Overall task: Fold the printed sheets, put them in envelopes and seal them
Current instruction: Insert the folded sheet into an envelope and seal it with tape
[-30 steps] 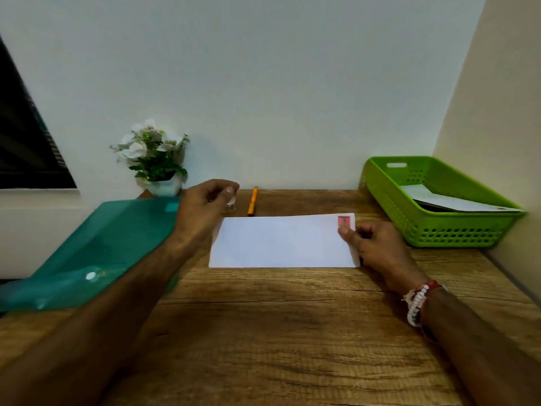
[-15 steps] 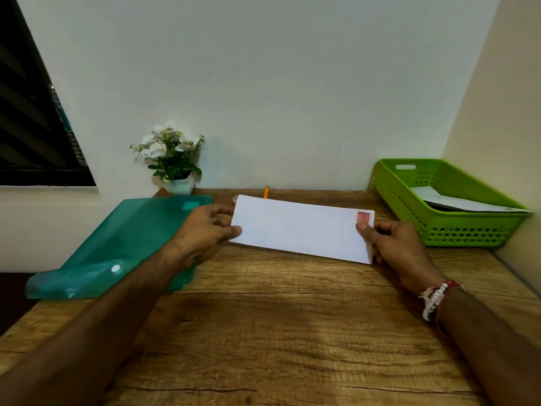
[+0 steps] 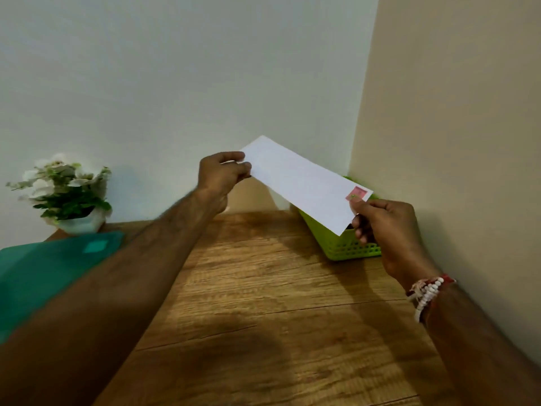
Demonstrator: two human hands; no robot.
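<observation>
We see the white envelope (image 3: 304,183) held up in the air, clear of the wooden table (image 3: 263,288) and over its far right part; its long axis runs on a slant from upper left down to lower right, so the left end stands higher than the right; the broad face is turned towards us, and a small pink stamp (image 3: 356,194) sits at the top corner of the lower, right-hand end. The left hand (image 3: 222,174) pinches the higher short end between thumb and curled fingers; the right hand (image 3: 383,227) grips the lower end, its thumb laid on the front face just under the stamp and its fingers curled behind the corner; both holds are narrow, closed on the paper. We note a bracelet (image 3: 427,291) of white beads and red thread on the right wrist. Behind the envelope's lower end stands a green basket (image 3: 342,244), partly hidden by it; whether paper and basket touch we cannot tell. At the left edge of the table lies a green folder (image 3: 44,268); behind it, against the wall, stands a small potted plant (image 3: 67,194) with white flowers.
</observation>
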